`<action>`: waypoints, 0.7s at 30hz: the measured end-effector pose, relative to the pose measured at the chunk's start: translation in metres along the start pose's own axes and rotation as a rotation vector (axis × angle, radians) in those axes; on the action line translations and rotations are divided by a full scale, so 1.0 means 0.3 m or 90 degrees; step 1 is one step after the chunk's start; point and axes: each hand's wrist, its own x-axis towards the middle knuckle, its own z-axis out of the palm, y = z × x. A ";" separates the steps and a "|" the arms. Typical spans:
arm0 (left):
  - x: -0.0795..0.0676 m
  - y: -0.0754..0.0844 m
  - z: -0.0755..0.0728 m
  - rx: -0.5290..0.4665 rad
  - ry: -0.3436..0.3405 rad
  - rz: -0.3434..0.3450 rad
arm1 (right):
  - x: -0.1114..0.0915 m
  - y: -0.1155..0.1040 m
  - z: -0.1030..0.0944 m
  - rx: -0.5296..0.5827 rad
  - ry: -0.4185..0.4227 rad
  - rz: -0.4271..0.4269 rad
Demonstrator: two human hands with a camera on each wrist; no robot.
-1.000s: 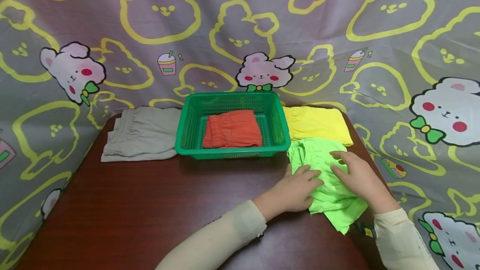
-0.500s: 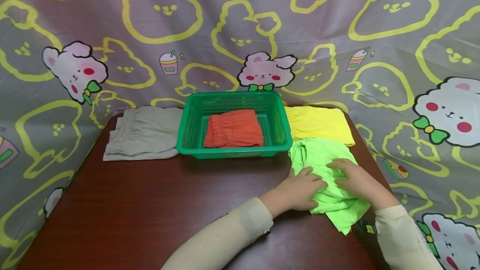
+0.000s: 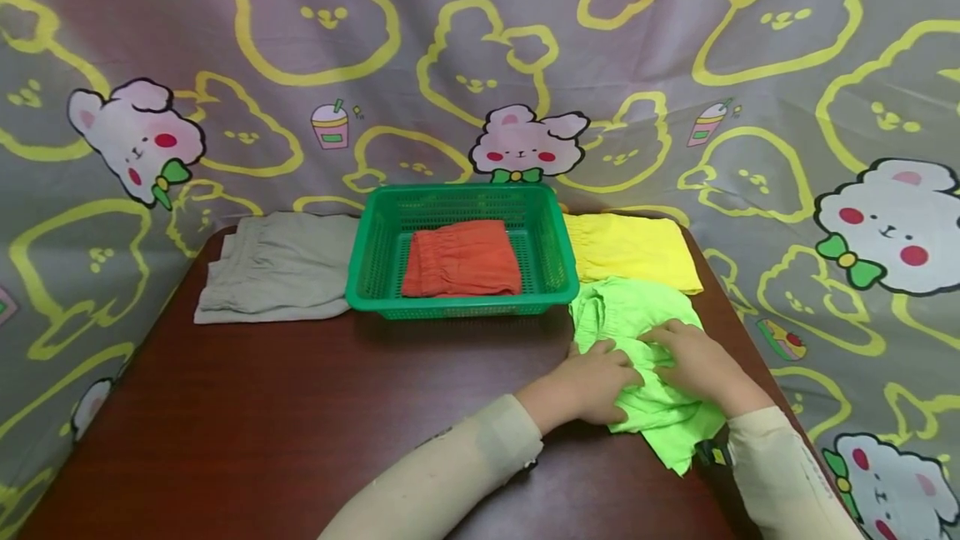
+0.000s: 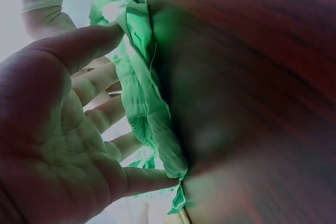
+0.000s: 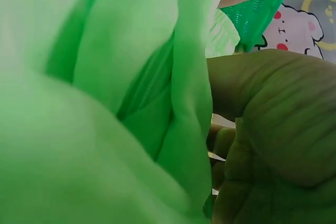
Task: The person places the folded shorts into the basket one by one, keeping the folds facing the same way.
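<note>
Lime-green shorts (image 3: 630, 307) with a gathered waistband lie rumpled at the right of the table, one corner pointing toward the front. My left hand (image 3: 592, 382) rests on their near left side with fingers spread; the left wrist view has its fingers (image 4: 105, 114) stretched along the cloth edge. On the right part of the same shorts is my right hand (image 3: 701, 365), fingers slightly bent over the folds. In the right wrist view, green cloth (image 5: 152, 77) fills the left side, and the thumb of the right hand (image 5: 278, 124) meets its edge.
Behind the shorts stands a green plastic basket (image 3: 461, 302) with folded red shorts (image 3: 465, 261) inside. Folded grey shorts (image 3: 285, 265) lie left of it, folded yellow shorts (image 3: 633, 248) right. A patterned curtain (image 3: 420, 48) hangs behind the dark wooden table (image 3: 300, 407).
My right hand has shifted slightly nearer the left hand and toward the front, and the green cloth between them is a little more bunched. The left hand stays nearly in place.
</note>
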 end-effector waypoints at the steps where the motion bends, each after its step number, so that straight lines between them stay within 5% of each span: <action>1: -0.002 -0.002 0.001 0.002 -0.001 0.001 | -0.001 -0.004 -0.001 0.003 -0.001 0.001; 21: -0.098 -0.045 0.013 0.022 -0.014 0.031 | -0.023 -0.089 0.035 0.011 0.026 -0.010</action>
